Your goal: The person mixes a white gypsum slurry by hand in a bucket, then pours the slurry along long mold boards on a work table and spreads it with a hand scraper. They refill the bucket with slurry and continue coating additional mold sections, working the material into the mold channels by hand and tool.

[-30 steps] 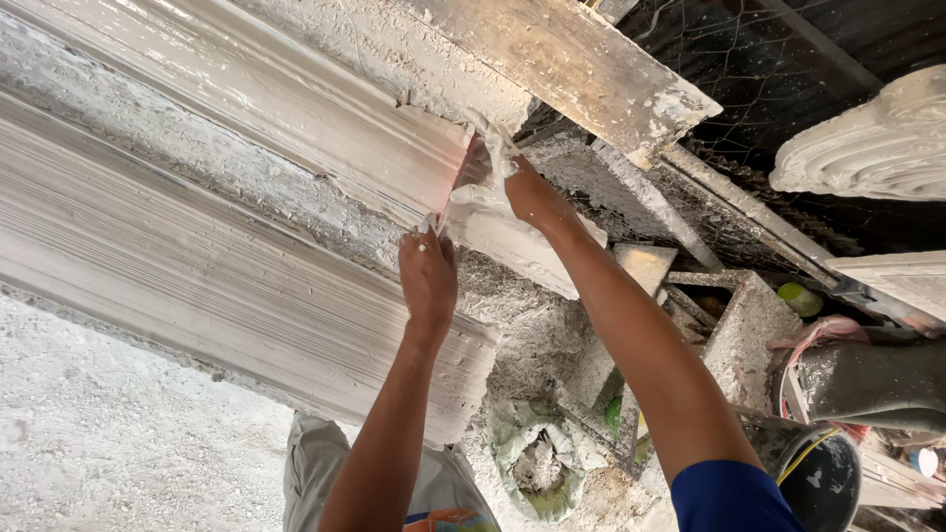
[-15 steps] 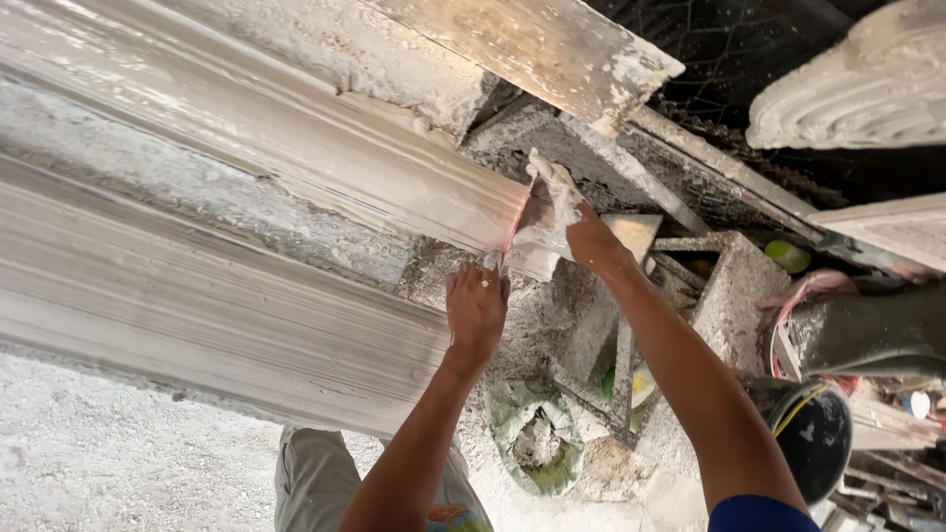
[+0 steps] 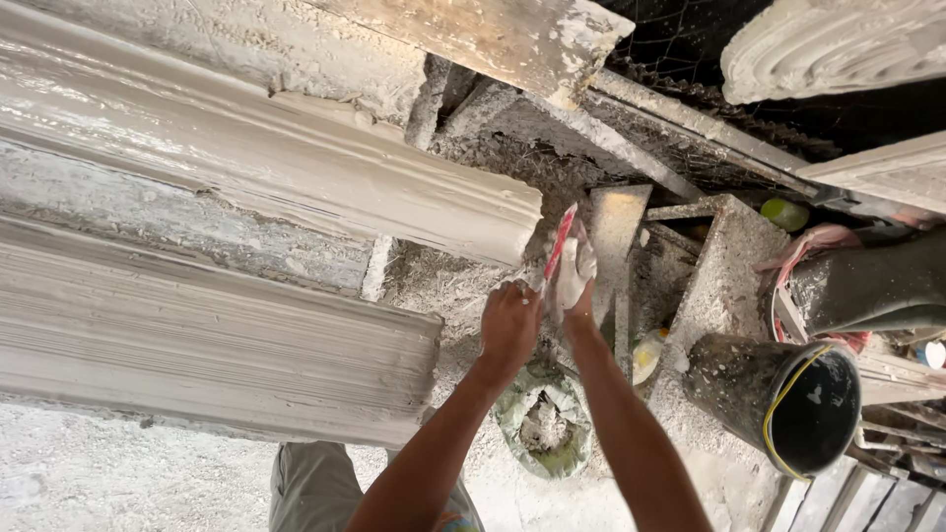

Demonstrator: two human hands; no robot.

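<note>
A plaster-caked bench (image 3: 414,286) carries two long mouldings (image 3: 296,167). Both hands have slid off the upper moulding's end since half a second ago. The left hand (image 3: 509,325) and right hand (image 3: 574,281) grip a red-edged scraper (image 3: 558,244) together. A black bucket (image 3: 788,404) stands right of them, a bag (image 3: 544,424) below.

A bucket (image 3: 788,409) stands right of both hands, long mouldings (image 3: 296,177) to their left.

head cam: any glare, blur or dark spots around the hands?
Head view: sharp, no motion blur on left hand or right hand; soft sheen on the wet moulding; top right goes near black; bucket mouth dark; slight wide-angle stretch at edges.
</note>
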